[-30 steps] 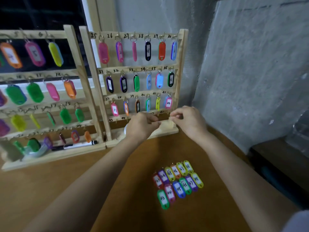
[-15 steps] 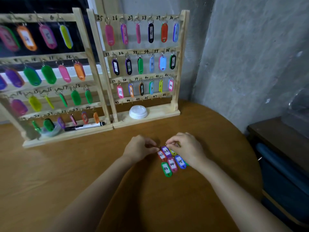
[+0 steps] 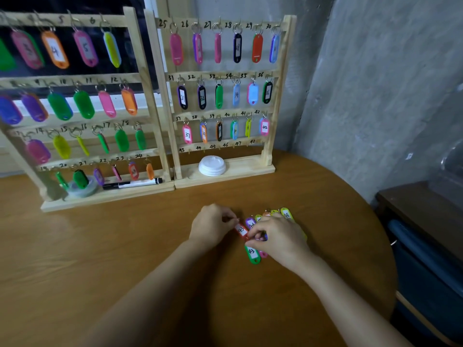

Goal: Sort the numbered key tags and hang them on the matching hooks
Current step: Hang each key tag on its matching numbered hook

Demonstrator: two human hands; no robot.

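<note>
Red tag (image 3: pixel 241 230) is pinched at its ring end by curled left hand (image 3: pixel 213 227) fingers and at its lower end by right hand (image 3: pixel 278 240) thumb and forefinger. Green tag (image 3: pixel 252 256) lies just below. Loose tags (image 3: pixel 286 214) are partly under the right hand, on the wooden table (image 3: pixel 125 246). Rack (image 3: pixel 245 171) stands well behind.
</note>
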